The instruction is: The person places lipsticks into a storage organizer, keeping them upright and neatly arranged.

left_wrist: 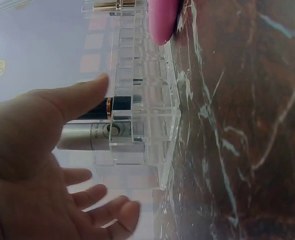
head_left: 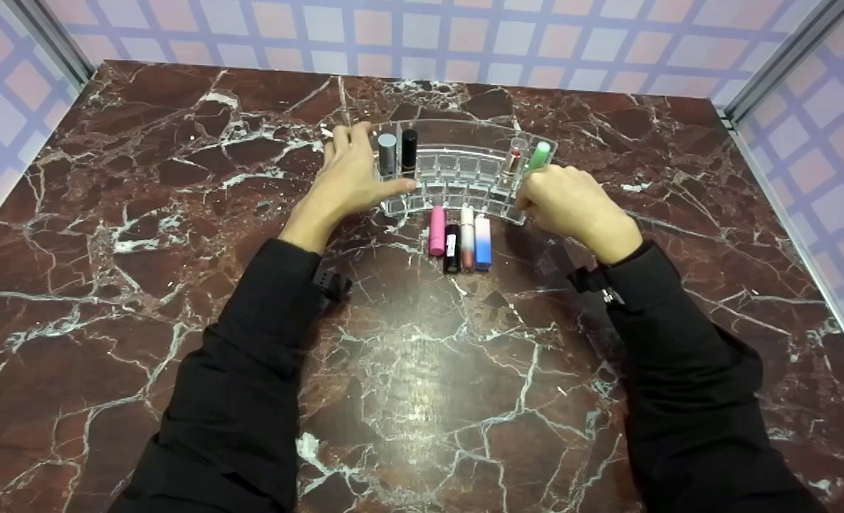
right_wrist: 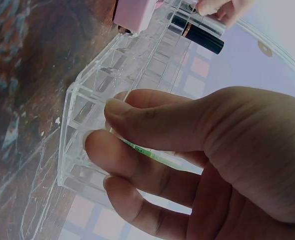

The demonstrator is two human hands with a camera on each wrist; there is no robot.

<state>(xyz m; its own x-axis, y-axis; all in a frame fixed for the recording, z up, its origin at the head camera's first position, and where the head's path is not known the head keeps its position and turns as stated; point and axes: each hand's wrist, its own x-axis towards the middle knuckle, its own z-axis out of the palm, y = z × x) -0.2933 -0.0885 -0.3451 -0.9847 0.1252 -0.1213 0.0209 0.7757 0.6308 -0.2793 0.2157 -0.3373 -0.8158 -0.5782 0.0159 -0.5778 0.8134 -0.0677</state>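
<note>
A clear, curved tiered lipstick organizer (head_left: 457, 167) stands on the marbled table. My left hand (head_left: 347, 171) is at its left end, thumb extended along the front and fingers loosely bent behind. Beside that hand, a silver tube (head_left: 387, 153) and a black tube with a gold band (head_left: 409, 148) stand in the back row. My right hand (head_left: 571, 203) has curled fingers at the right end, thumb and forefinger pinching around the organizer's edge; the exact contact is partly hidden. Just behind it are a green tube (head_left: 540, 154) and a red lipstick with a gold base (head_left: 513, 162).
In front of the organizer lie a pink tube (head_left: 436, 231), a black tube with a white label (head_left: 452, 248), a white and reddish tube (head_left: 467, 239) and a white-and-blue tube (head_left: 483, 242), side by side. Checked panels (head_left: 422, 35) border the table's back and sides.
</note>
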